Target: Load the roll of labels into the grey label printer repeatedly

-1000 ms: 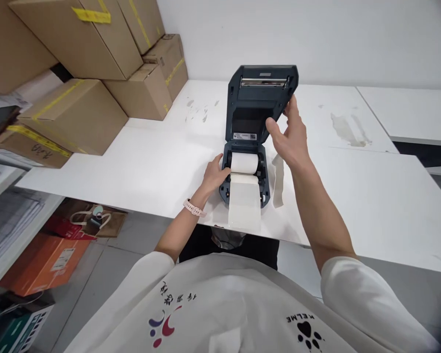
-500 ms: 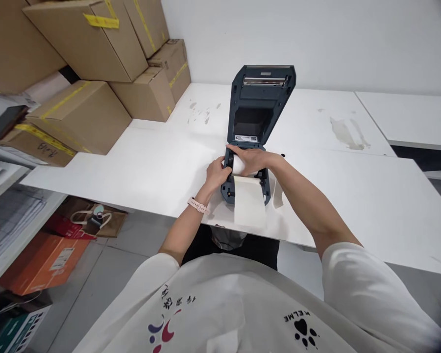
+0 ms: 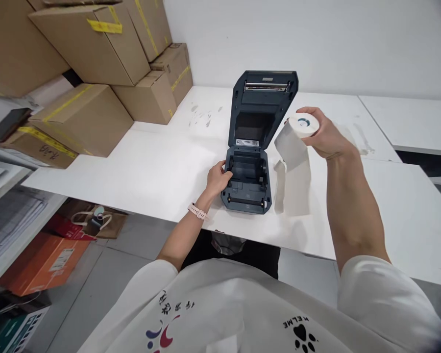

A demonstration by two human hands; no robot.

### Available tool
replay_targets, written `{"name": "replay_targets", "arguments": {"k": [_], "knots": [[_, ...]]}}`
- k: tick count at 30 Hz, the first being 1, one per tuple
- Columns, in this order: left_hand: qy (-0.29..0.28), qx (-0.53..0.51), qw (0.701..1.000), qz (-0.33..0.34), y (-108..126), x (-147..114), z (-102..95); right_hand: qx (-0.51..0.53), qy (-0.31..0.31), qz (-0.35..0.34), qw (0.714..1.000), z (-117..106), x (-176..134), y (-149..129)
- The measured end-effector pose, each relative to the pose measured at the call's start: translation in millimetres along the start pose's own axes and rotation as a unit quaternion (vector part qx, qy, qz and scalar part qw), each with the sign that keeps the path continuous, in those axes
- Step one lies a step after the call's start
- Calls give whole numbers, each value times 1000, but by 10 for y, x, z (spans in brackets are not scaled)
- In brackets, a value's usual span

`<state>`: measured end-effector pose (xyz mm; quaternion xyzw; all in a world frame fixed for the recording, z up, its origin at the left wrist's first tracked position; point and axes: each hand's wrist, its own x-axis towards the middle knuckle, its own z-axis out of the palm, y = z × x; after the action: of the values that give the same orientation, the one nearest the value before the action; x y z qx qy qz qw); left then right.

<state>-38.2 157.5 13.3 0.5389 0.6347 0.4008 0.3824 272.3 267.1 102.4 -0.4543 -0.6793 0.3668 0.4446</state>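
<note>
Right of centre in the frame, the white label roll [image 3: 303,129] is aloft above the white table [image 3: 169,181], its loose paper strip [image 3: 297,179] hanging below. I judge that the roll could unwind should the strip catch on something, or drop should the grip slacken. My right hand [image 3: 329,136] is half closed, fingers and thumb about the roll. At mid-frame, my left hand [image 3: 216,179], partly curled, clasps the left rim of the open label printer [image 3: 246,174].

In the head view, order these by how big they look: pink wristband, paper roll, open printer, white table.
1. White table
2. Open printer
3. Paper roll, held in the right hand
4. Pink wristband
</note>
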Motion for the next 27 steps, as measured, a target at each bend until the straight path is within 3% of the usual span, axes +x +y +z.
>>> {"name": "replay_targets", "arguments": {"k": [3, 10, 14, 19, 22, 27], "knots": [[4, -6, 1000, -2, -5, 7, 5, 68, -29, 79, 994, 86, 168, 361], [4, -7, 1000, -12, 1, 16, 5, 24, -64, 157, 985, 346, 236, 801], [-1, -14, 1000, -10, 7, 2, -1, 27, -90, 143, 985, 212, 48, 874], [6, -14, 1000, -7, 6, 0, 5, 102, -70, 135, 983, -49, -360, 998], [11, -12, 1000, -12, 6, 1, 8, 93, -74, 143, 983, 52, -539, 1083], [10, -15, 1000, -10, 9, -8, 6, 55, -10, 136, 989, 391, -643, 1121]]}}
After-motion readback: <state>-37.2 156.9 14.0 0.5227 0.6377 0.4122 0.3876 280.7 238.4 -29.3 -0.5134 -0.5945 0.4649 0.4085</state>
